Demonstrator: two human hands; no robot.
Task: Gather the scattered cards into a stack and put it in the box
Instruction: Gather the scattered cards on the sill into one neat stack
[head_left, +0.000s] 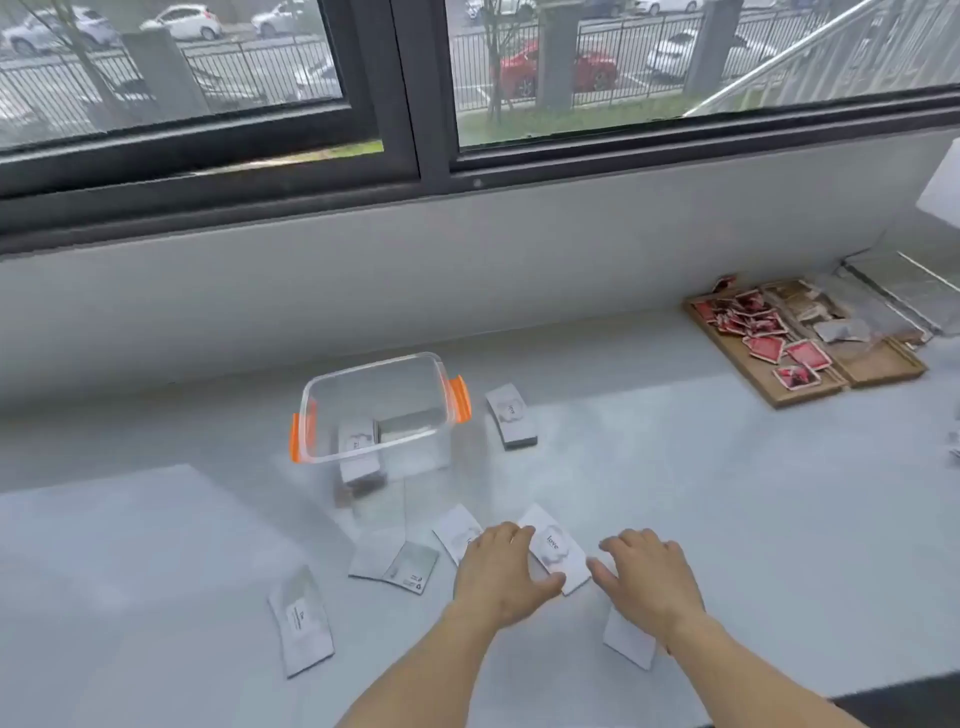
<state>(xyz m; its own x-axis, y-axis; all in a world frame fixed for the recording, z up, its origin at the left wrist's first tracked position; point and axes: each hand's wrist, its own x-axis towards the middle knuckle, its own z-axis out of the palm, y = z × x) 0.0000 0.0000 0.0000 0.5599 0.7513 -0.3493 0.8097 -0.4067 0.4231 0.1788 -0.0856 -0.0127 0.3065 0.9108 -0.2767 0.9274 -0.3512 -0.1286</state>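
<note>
A clear plastic box (332, 395) with orange clips stands on the pale table and holds a small stack of cards (357, 451). White cards lie scattered in front of it: a "love" card (558, 548) between my hands, one (453, 527) partly under my left hand, one (397, 564) further left, one (301, 621) at the near left, one (628, 639) under my right wrist. A thicker stack (511, 423) lies right of the box. My left hand (501, 571) rests on the "love" card's left edge. My right hand (644, 574) hovers at its right, fingers spread.
A wooden tray (810, 392) with several red picture cards sits at the back right. Beside it lies a metal-looking sheet (904, 283). A low grey wall and window run along the far side. The table's near edge shows dark at the bottom right.
</note>
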